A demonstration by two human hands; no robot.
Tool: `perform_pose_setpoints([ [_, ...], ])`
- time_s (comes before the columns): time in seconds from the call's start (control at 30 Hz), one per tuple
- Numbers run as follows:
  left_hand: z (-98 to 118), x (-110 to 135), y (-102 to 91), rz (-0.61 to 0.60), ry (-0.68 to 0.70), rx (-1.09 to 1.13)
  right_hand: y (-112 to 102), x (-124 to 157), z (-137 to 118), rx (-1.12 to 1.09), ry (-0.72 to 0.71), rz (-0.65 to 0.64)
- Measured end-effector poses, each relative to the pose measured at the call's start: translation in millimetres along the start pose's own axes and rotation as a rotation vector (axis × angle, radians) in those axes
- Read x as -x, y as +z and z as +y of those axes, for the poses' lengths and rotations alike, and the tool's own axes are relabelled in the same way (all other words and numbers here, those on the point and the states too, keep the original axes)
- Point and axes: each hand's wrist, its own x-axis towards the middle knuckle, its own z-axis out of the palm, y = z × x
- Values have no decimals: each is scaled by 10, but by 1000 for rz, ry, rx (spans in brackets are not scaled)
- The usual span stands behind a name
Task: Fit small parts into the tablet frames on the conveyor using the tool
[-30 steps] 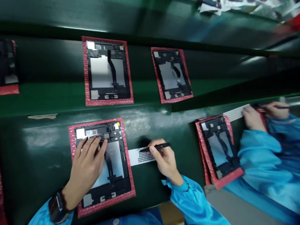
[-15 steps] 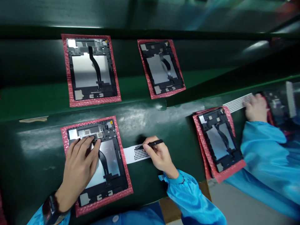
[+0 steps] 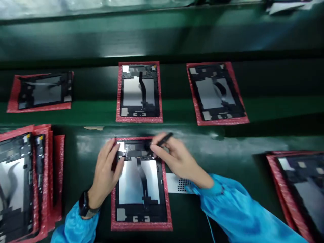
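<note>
An opened tablet frame (image 3: 141,189) with a black flex cable lies on a red bubble sheet (image 3: 167,216) in front of me. My left hand (image 3: 107,172) rests on the frame's upper left corner, fingers curled against its top edge. My right hand (image 3: 174,157) is closed on black tweezers (image 3: 162,140), whose tip touches the frame's top right area. A white perforated sheet (image 3: 178,184) with rows of small dark dots lies just right of the frame, partly under my right sleeve.
Three more tablet frames on red sheets lie on the green belt behind: left (image 3: 43,90), middle (image 3: 139,91), right (image 3: 217,91). A stack of frames (image 3: 17,182) sits at my left. Another frame (image 3: 301,182) is at the right edge.
My right hand moved left with the tweezers from the perforated sheet to the top of the frame. The view shifted left, and the neighbouring person's hands left the picture.
</note>
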Motion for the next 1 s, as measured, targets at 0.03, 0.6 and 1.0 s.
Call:
perform_pose_setpoints([
  [0.03,-7,4,7,-13,5,18,104,-227,43,-7,-7,-57],
  [0.6,126,-57,211,-7,-28,79,265,-741,506,43,34,-161],
  [1.0,322,-106,330,-4,-17,68,61,-652,546,1,10,-143],
])
